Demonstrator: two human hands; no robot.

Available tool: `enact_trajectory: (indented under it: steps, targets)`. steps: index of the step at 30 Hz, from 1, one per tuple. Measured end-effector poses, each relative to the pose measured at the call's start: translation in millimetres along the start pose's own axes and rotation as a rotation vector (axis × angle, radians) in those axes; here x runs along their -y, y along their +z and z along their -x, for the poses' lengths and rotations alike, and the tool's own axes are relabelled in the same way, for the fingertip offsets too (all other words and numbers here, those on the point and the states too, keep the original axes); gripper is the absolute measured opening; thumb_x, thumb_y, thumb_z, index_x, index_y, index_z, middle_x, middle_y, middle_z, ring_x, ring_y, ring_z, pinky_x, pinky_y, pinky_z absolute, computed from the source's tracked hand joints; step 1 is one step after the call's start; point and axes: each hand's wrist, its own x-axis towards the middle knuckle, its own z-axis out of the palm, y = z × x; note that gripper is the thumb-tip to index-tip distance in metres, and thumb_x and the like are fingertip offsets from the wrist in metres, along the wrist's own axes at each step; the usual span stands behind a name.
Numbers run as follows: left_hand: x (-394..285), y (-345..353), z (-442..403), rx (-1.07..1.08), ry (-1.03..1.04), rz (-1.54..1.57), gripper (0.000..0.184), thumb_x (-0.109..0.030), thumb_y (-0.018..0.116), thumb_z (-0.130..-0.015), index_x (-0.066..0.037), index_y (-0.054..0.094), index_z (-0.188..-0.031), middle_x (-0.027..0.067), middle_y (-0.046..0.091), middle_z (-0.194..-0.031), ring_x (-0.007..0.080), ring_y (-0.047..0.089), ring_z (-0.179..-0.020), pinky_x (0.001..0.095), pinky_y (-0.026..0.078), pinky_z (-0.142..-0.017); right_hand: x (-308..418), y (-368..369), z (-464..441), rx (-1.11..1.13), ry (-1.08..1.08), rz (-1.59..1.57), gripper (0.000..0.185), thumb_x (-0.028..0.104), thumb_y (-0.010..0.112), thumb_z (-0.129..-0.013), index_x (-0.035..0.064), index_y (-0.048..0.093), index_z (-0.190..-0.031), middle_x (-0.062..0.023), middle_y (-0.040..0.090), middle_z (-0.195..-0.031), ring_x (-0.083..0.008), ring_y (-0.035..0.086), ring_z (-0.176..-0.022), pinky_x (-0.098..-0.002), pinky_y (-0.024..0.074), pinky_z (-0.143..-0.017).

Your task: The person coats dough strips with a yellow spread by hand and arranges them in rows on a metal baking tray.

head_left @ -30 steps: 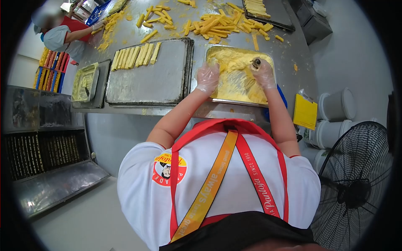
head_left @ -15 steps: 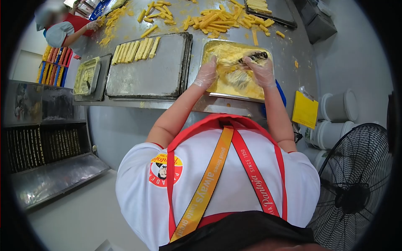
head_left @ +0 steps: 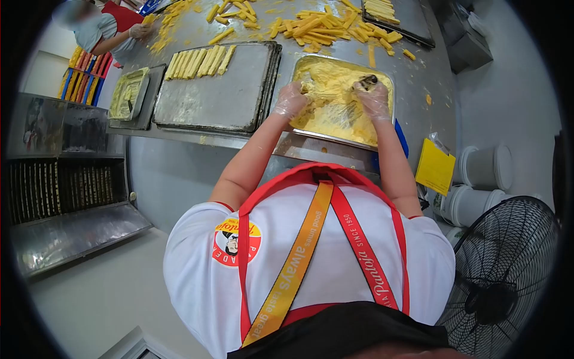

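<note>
A steel bench (head_left: 418,96) fills the upper part of the view. A co-worker (head_left: 113,30) in a red apron is at its far left, and a black fan (head_left: 493,293) stands off its near right corner. Along the near edge, left of centre, lies a stack of baking trays (head_left: 203,105).

Right of the stack, by the bench's near edge, sits a rectangular metal pan (head_left: 341,138) spread with thick yellow mixture (head_left: 332,119). A smaller pan (head_left: 141,99), smeared with pale residue, rests on a dark tray at the near left corner. Across the bench, toward the far edge, yellow finger-shaped sticks (head_left: 314,27) lie in a loose pile.

Both hands, 2 in clear gloves, are at the rectangular pan. The left hand (head_left: 292,100) curls at its left rim; whether it clasps the rim, I cannot tell. The right hand (head_left: 373,102), over the pan's right half, is closed around a dark-handled utensil (head_left: 370,79), its lower end blurred. Smallest are the pale sticks (head_left: 200,62), set in 1 row along the top tray's far edge.
</note>
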Motion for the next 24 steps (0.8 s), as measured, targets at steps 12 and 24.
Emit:
enact_trajectory:
  steps: [12, 24]
  targets:
    - [15.1, -60.7, 22.1, -0.294, -0.095, -0.001, 0.031, -0.03, 0.072, -0.072, -0.005, 0.069, -0.09, 0.0221, 0.067, -0.085, 0.038, 0.065, -0.082, 0.0453, 0.051, -0.074, -34.1, 4.8, -12.3, -0.034, 0.024, 0.005, 0.024, 0.02, 0.075, -0.075, -0.0007, 0.065, -0.081, -0.0124, 0.067, -0.071, -0.0227, 0.064, -0.064, -0.0359, 0.0504, -0.062]
    - [136.2, -115.9, -64.0, -0.714, -0.116, -0.444, 0.012, -0.01, 0.064, -0.072, -0.001, 0.064, -0.08, 0.0245, 0.064, -0.083, 0.0425, 0.063, -0.084, 0.046, 0.052, -0.078, 11.2, 24.6, 14.5, 0.016, -0.252, 0.131, 0.018, 0.014, 0.073, -0.077, 0.0047, 0.06, -0.085, -0.0111, 0.058, -0.069, -0.0273, 0.058, -0.064, -0.0365, 0.0467, -0.063]
